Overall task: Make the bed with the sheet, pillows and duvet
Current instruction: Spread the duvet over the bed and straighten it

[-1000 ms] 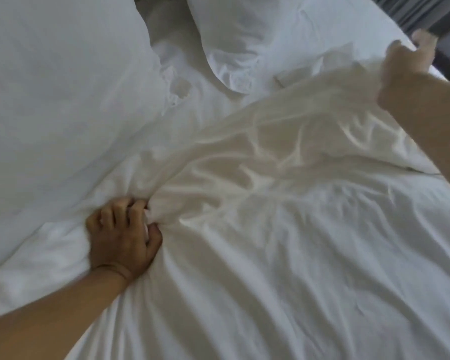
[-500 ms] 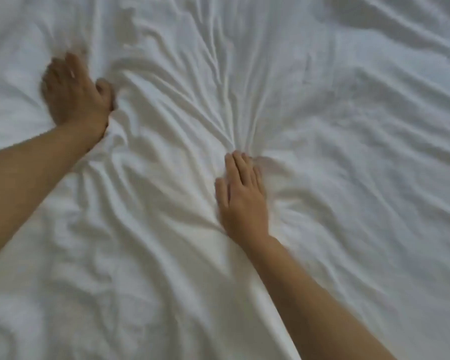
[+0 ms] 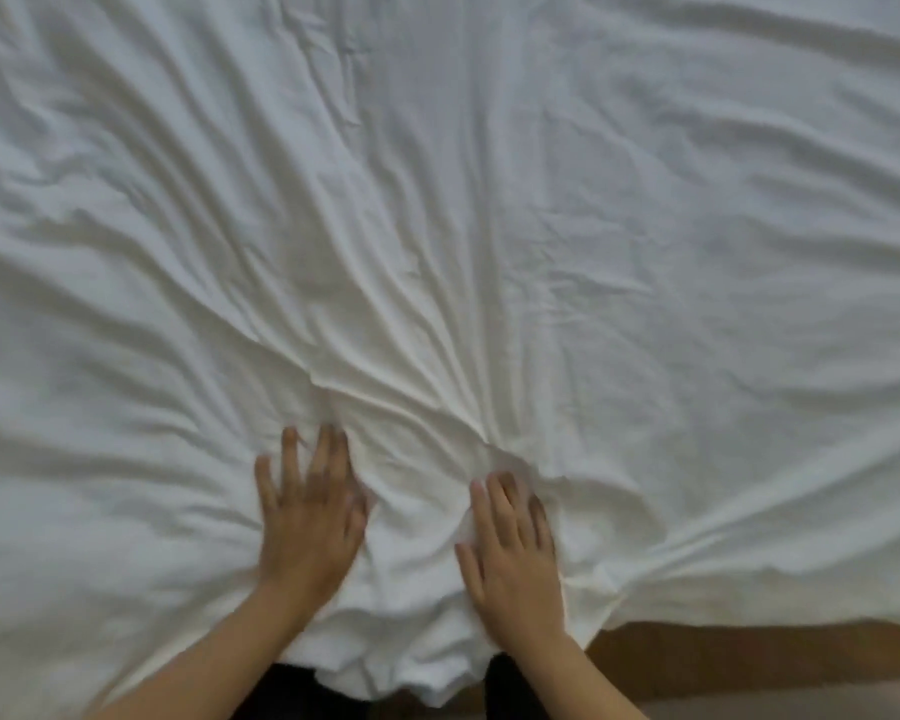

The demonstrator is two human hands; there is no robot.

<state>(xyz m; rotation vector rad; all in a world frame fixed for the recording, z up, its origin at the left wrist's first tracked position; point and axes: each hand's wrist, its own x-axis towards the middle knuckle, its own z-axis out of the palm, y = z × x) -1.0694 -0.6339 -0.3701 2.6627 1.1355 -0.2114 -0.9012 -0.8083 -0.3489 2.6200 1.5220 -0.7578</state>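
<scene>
A white duvet (image 3: 489,226) fills almost the whole view, spread over the bed with many creases that fan out from my hands. My left hand (image 3: 310,517) lies flat on the duvet near its front edge, fingers straight and spread. My right hand (image 3: 513,548) lies flat beside it, about a hand's width to the right, fingers straight and together. Both palms press on the cloth and neither holds any of it. The duvet's front edge hangs bunched just below my wrists. No pillow shows in this view.
A brown wooden strip (image 3: 749,652) shows under the duvet's front edge at the lower right. Paler floor (image 3: 801,706) lies below it. Dark clothing (image 3: 302,693) of my legs shows between my forearms at the bottom.
The view has swung from the pillows down over the duvet to its front edge. My left hand let go of the bunched cloth. Both hands slid towards me and now lie flat side by side.
</scene>
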